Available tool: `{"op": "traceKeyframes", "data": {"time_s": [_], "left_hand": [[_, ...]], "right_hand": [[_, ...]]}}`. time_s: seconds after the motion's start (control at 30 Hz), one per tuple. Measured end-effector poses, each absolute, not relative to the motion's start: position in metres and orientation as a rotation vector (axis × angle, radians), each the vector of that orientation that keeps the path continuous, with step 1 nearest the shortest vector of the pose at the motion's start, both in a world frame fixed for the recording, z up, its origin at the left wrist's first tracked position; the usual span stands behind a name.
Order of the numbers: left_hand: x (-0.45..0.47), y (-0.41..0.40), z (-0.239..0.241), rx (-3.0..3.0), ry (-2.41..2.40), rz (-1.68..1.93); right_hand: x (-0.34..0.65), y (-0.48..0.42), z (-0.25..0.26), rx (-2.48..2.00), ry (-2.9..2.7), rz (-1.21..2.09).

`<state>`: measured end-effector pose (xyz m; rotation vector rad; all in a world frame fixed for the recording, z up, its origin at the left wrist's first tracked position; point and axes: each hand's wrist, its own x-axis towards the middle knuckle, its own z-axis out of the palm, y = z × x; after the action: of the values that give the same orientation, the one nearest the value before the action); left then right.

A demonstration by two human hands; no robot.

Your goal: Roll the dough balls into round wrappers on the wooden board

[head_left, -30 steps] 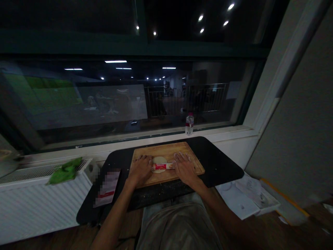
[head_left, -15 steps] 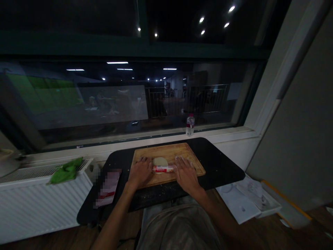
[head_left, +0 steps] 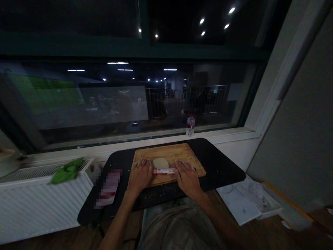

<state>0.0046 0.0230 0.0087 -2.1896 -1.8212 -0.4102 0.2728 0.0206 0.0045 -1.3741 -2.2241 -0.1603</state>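
On the wooden cutting board (head_left: 179,152) lies a round, flat piece of pale dough (head_left: 160,162). Across its near edge rests a red-and-white printed tube (head_left: 165,171), roughly parallel to the board's long side. My left hand (head_left: 142,173) lies over the tube's left end, fingers stretched forward onto the board. Over the right end is my right hand (head_left: 186,174), its fingers flat and a little spread. Whitish powder shows on the fingers. Both tube ends are hidden beneath my hands.
The board sits on a black table (head_left: 218,163) dotted with crumbs. A blurred pink packet (head_left: 110,187) lies at the left. A bottle (head_left: 190,125) stands on the windowsill. A green cloth (head_left: 68,171) hangs on the radiator (head_left: 47,205). White boxes (head_left: 241,201) are at lower right.
Both hands and the tube have shifted slightly toward me. The tube has turned, so another part of its print faces up. The dough's near edge is less visible below the tube.
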Motion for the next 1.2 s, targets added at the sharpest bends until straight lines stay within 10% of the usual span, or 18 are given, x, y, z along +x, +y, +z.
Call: {"op": "traceKeyframes", "data": {"time_s": [1.2], "left_hand": [[0.002, 0.048, 0.017, -2.112, -2.04, -0.33]], "right_hand": [[0.253, 0.108, 0.042, -1.347, -2.436, -0.263]]}}
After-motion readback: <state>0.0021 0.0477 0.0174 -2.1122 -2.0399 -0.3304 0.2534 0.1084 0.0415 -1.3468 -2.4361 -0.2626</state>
